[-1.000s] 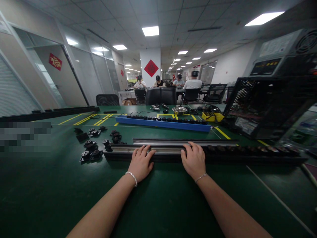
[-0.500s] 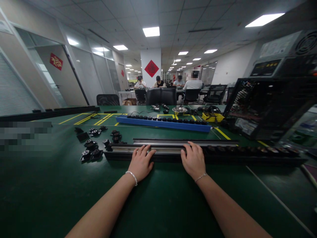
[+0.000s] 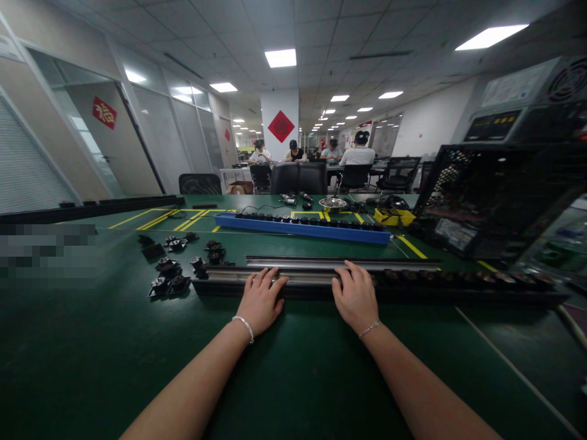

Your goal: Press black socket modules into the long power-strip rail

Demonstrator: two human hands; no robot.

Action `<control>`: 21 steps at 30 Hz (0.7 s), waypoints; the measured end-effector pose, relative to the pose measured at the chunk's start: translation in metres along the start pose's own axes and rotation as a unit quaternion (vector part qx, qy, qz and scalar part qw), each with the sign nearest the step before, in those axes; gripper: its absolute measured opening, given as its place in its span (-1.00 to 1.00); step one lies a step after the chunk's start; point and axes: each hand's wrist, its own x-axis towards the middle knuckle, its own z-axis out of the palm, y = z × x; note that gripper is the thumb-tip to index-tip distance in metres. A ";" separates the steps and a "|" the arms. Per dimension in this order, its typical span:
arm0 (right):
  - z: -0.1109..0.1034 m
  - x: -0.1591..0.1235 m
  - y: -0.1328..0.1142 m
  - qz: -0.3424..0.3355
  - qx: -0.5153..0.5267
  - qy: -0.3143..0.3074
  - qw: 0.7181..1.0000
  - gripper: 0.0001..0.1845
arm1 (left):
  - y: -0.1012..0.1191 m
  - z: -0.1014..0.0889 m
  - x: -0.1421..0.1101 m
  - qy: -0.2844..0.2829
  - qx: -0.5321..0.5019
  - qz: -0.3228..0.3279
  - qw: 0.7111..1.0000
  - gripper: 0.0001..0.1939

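A long black rail [image 3: 435,287] with a silver strip along its top lies across the green table [image 3: 92,342] in front of me. My left hand [image 3: 259,300] rests on the rail's left part, fingers laid flat over its top. My right hand [image 3: 357,296] lies on the rail a little further right, fingers also draped over the top edge. Neither hand lifts it. A second silver rail [image 3: 339,262] lies just behind, parallel to the first. Several small black parts [image 3: 169,276] are scattered left of the rail's end.
A blue strip [image 3: 302,228] with black knobs lies further back. An open black computer case [image 3: 495,201] stands at the right, a yellow tray [image 3: 393,215] and a metal bowl [image 3: 332,203] behind. Several people [image 3: 358,154] sit at a far table.
My right hand has slid slightly left along the rail. My left hand has stayed put.
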 end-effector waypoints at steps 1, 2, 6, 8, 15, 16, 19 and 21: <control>0.000 0.000 0.000 0.000 0.001 -0.001 1.000 -0.65 | 0.000 0.000 0.000 -0.001 0.001 0.000 1.000 -0.50; 0.000 0.000 -0.001 -0.001 0.005 -0.001 1.000 -0.65 | 0.000 0.000 0.000 -0.003 0.001 0.000 1.000 -0.50; 0.000 -0.002 -0.007 -0.013 0.023 0.003 1.000 -0.64 | 0.000 -0.001 0.000 -0.007 0.000 0.000 1.000 -0.51; 0.000 -0.002 -0.010 -0.020 0.027 -0.001 0.999 -0.63 | 0.000 -0.002 0.000 -0.009 0.000 -0.002 1.000 -0.52; 0.002 -0.003 -0.013 -0.012 0.034 0.003 0.999 -0.61 | 0.001 -0.002 0.000 -0.004 -0.001 -0.007 1.000 -0.51; 0.002 -0.004 -0.013 -0.003 0.029 0.014 0.999 -0.61 | 0.001 -0.002 0.000 -0.004 0.000 -0.006 1.000 -0.50; 0.002 -0.004 -0.013 0.044 -0.005 0.046 0.998 -0.58 | 0.001 -0.003 0.001 -0.005 0.005 -0.004 1.000 -0.48; 0.000 -0.004 -0.014 0.072 -0.026 0.045 0.996 -0.56 | 0.001 -0.003 0.001 -0.006 0.008 -0.003 1.000 -0.48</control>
